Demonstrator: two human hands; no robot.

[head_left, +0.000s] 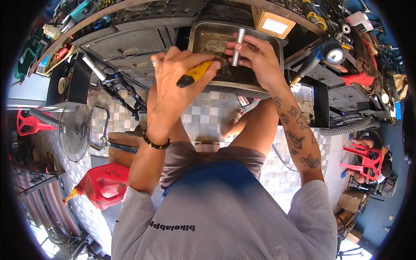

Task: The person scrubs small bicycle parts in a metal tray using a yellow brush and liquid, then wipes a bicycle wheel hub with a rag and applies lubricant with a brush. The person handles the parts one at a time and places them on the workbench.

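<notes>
My left hand is closed round the yellow handle of a tool with a black butt end. The tool's working end is hidden behind my fingers. In my right hand, a short silver metal tube is pinched upright between thumb and fingers. Both hands are over a rectangular metal pan, whose bottom looks stained and dark. A small gap separates the tool hand from the tube.
A cardboard box sits beyond the pan, and a pressure gauge to its right. On the left are a bicycle suspension fork, a fan and a red jug. Another person is by a red chair at far right.
</notes>
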